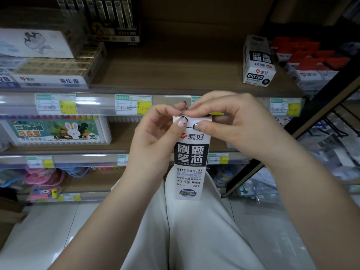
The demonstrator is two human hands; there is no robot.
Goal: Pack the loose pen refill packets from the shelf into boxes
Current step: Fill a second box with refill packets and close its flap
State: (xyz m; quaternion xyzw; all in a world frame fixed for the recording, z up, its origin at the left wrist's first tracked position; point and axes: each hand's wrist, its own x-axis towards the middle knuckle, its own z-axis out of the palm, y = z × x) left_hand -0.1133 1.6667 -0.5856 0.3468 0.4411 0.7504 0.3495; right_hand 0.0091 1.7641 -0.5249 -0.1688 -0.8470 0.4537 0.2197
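Both hands pinch the top flap of an upright white refill box (190, 156) marked GR1103: the left hand (155, 137) curls round its upper left edge, and the right hand (231, 123) presses thumb and fingertips on the flap from the right. Just beyond the grip runs the shelf edge (93, 104) with price tags, with bare shelf board behind it. A second GR1103 box (258, 63) stands up and to the right. Fingers hide the flap's seam, so whether it is tucked in cannot be told.

Looks like a stationery shop: shelves (175, 75) with price tags (133, 104) on the edges, a boxed marker set (56, 131), refill boxes (258, 63).
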